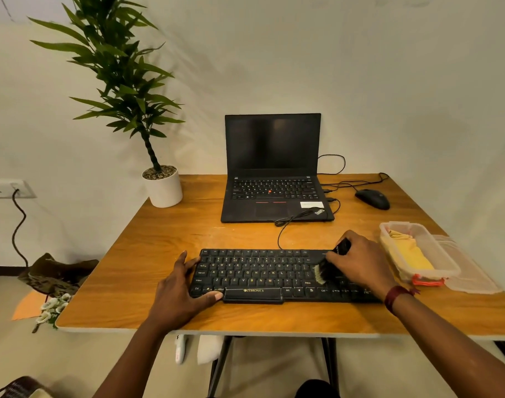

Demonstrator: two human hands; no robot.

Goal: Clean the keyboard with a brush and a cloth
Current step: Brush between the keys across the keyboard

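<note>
- Rests the left hand (182, 291) against the left end of the keyboard (254, 274) — fingers straight and spread, thumb along the front edge beside the space bar.
- Grips the brush (328, 270) in the right hand (360, 262), fingers curled round the dark handle, pale bristles down on the keys toward the right end.
- Lies flat near the front of the wooden surface (159, 239), that keyboard, cable running back toward the laptop (274, 168).
- Sits folded in a clear box (449, 265) just right of the keyboard — the yellow cloth (412, 254).
</note>
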